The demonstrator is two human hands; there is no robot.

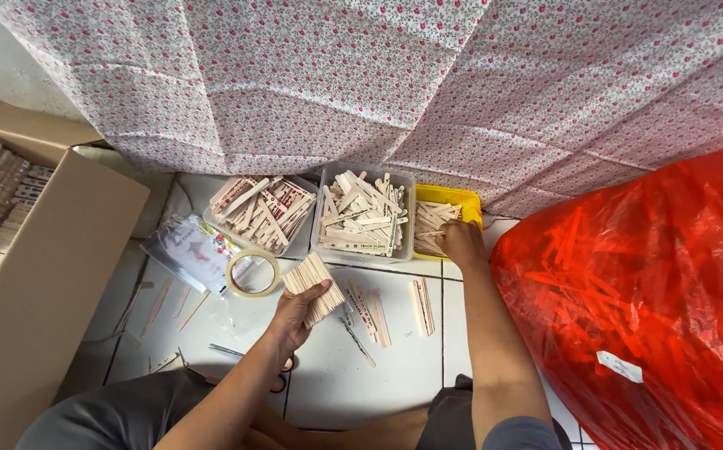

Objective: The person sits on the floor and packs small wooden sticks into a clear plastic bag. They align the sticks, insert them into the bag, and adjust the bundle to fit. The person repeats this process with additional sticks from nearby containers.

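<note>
Wooden flat sticks: left hand (pixel 299 310) grips a fanned stack of sticks (pixel 314 286) above the white tiled floor (pixel 395 375); right hand (pixel 463 242), fingers curled, reaches into the yellow tray (pixel 453 198) of sticks beside the red plastic bag (pixel 653 300).

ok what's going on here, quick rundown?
A person sits on a tiled floor sorting flat wooden sticks. The left hand holds a neat stack of sticks. The right hand reaches into a yellow tray of loose sticks. Beside it stand two clear tubs, also filled with sticks. A tape roll lies near the left hand, a red plastic bag of sticks on the right.
</note>
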